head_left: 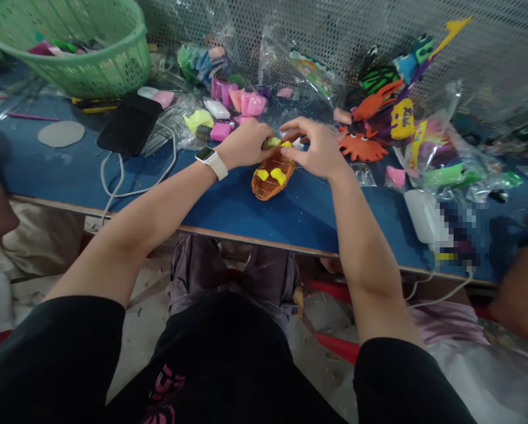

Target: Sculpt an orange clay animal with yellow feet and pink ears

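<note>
An oblong orange-brown clay model [268, 187] with thin pale lines across it lies on the blue table, its near end toward me. Two yellow clay lumps [278, 175] sit on its top. At its far end my left hand [248, 143], with a white watch on the wrist, is closed, fingers curled around a pale yellow-green lump [271, 142]. From the other side my right hand [314, 147] bends its thumb and fingers around another bit of yellow clay [286, 144] at the far edge. The fingertips partly hide that end.
A green plastic basket [126, 68] stands at the back left. Near it lie a black pouch [130, 123] and a white cable [121, 176]. Pink clay packs [252, 103] are behind my hands. An orange clay crab [363, 146] and a white device [420, 218] lie right. People sit on both sides.
</note>
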A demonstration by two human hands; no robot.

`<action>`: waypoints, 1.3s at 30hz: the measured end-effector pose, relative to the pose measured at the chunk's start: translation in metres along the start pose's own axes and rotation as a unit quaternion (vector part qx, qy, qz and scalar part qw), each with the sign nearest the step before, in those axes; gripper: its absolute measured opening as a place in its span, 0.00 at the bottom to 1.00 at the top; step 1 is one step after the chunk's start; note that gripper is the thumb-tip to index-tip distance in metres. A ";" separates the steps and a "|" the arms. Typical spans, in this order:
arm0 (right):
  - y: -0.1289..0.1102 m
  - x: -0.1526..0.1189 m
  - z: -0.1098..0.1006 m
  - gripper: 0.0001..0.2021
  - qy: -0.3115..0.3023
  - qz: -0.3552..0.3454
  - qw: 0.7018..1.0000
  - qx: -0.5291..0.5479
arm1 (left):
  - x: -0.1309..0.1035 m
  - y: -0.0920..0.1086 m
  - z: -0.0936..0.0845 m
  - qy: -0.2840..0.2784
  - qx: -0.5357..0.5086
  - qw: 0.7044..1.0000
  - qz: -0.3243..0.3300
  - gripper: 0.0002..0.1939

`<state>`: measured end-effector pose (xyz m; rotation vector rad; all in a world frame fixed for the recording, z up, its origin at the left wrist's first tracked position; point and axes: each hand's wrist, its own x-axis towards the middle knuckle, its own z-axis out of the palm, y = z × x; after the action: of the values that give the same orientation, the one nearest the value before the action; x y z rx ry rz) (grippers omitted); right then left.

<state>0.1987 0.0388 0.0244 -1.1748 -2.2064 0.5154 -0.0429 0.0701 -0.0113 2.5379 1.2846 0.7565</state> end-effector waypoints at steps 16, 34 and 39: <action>0.034 -0.008 -0.009 0.50 -0.159 0.151 0.963 0.158 | -0.003 -0.003 -0.001 -0.012 -0.065 0.998 -0.007 0.07; 0.011 0.008 0.032 0.57 0.017 0.122 0.958 0.260 | 0.004 0.007 -0.022 0.151 -0.176 0.971 -0.059 0.12; -0.005 0.011 0.041 0.66 0.054 0.071 0.961 0.260 | 0.002 0.013 -0.029 0.066 -0.192 0.979 -0.030 0.19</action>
<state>0.1642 0.0431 0.0001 -1.0427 -1.7453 0.9947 -0.0477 0.0618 0.0188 2.1630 1.1164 1.0604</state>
